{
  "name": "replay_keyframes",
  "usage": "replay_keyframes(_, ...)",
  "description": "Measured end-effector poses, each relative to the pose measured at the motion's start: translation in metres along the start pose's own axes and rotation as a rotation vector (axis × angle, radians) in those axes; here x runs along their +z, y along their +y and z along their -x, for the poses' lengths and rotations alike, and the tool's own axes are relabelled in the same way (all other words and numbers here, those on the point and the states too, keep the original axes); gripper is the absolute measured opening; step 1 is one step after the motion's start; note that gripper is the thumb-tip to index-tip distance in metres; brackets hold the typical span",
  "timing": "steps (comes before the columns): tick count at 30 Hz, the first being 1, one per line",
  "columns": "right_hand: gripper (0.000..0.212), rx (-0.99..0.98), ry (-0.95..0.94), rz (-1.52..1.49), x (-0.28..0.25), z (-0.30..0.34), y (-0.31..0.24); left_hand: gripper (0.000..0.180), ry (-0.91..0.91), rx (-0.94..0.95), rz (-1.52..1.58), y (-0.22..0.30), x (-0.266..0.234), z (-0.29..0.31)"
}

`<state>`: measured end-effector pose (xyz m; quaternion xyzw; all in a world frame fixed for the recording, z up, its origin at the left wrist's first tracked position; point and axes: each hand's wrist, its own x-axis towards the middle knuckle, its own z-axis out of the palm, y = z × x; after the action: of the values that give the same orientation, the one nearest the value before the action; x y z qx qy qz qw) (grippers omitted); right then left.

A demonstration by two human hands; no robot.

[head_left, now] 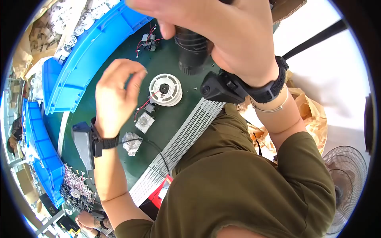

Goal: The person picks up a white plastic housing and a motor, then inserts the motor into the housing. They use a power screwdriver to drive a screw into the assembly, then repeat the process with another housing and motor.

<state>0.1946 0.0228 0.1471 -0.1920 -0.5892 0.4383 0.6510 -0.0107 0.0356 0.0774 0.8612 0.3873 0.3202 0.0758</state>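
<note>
My right hand is wrapped round a black electric screwdriver, held upright above the green table; the fingers run partly out of view at the top. My left hand hovers left of a white round plastic housing, thumb and forefinger brought together. Whatever may be between those fingertips is too small to make out. A black piece with red wire sits in the housing's centre. Just below lie a small grey part on a wire and a silvery square block.
A blue bin of white round parts stands at the left, another blue bin below it. Small motors with wires lie behind the housing, crumpled foil nearer me. White perforated strip edges the table. A co-worker's hands show lower left.
</note>
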Motion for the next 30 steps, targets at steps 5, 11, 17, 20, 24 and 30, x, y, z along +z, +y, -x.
replay_keyframes(5, 0.032, 0.053, -0.063, -0.079, 0.013, -0.011, 0.008, 0.006, -0.031, -0.23, -0.13, -0.06, 0.018, 0.011)
replay_keyframes(11, 0.034, 0.084, -0.133, -0.073, -0.004, -0.022, 0.02, 0.021, 0.027, -0.193, -0.355, -0.081, 0.025, 0.033)
replay_keyframes(17, 0.036, 0.136, -0.212, -0.106, -0.056, -0.023, 0.028, 0.017, -0.044, -0.29, 0.078, -0.042, -0.011, 0.059)
replay_keyframes(20, 0.038, 0.147, -0.238, -0.11, -0.128, -0.034, 0.032, 0.026, -0.184, -0.363, 0.191, -0.031, -0.007, 0.083)
replay_keyframes(24, 0.039, 0.152, -0.254, -0.08, -0.084, -0.036, 0.045, 0.033, -0.077, -0.328, 0.064, -0.02, 0.007, 0.088)
replay_keyframes(30, 0.042, 0.138, -0.271, -0.005, -0.002, -0.028, 0.042, 0.025, -0.069, -0.238, 0.043, -0.001, 0.004, 0.065)
